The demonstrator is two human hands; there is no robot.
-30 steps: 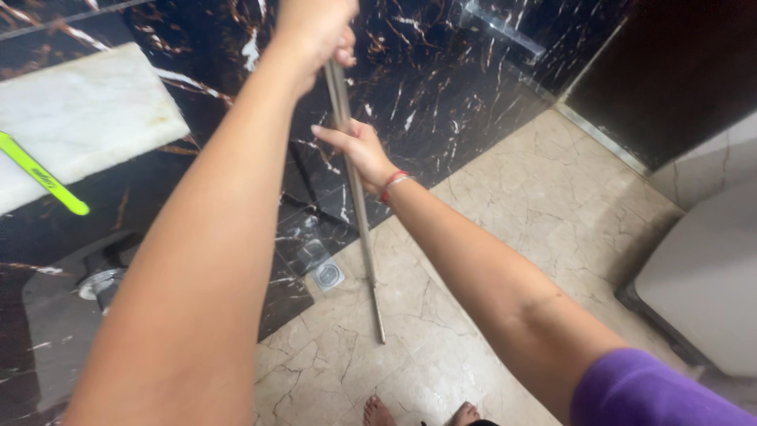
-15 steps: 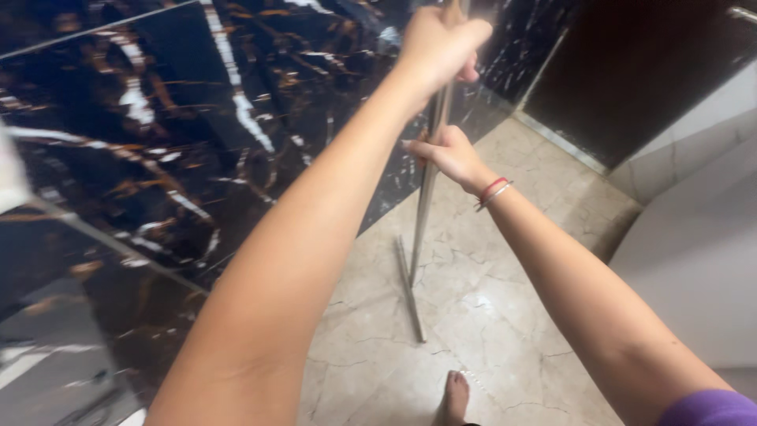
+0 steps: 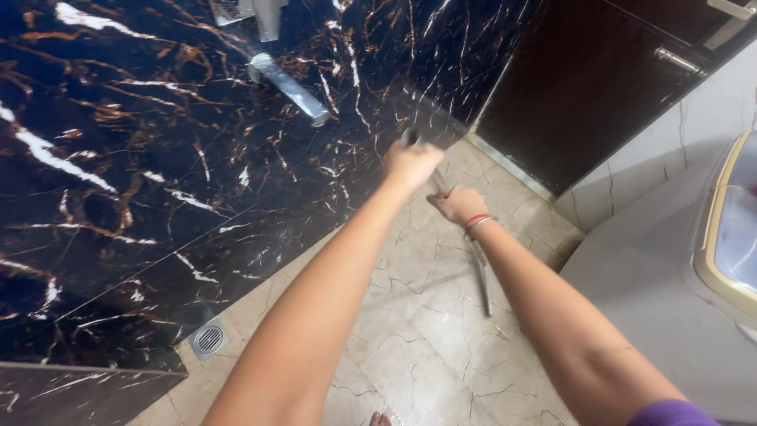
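Note:
Both my arms reach forward over a beige marble floor (image 3: 426,347). My left hand (image 3: 410,164) is closed around the top of a long metal pole (image 3: 479,272), near its dark upper end. My right hand (image 3: 456,203), with a red thread and a thin bangle at the wrist, grips the same pole just below. The pole slants down to the floor, where a bar-shaped head lies on the tiles. Motion blur softens the hands and the pole.
A black marble wall with white and orange veins (image 3: 158,173) fills the left, with a chrome spout (image 3: 288,88) high up. A round floor drain (image 3: 208,339) sits at the wall's foot. A dark door (image 3: 583,87) stands at the back right, a white fixture (image 3: 710,260) at the right.
The view has swung right and back: the spout, drain and white fixture have come into sight. My hands and the pole now sit lower and farther away, still gripping.

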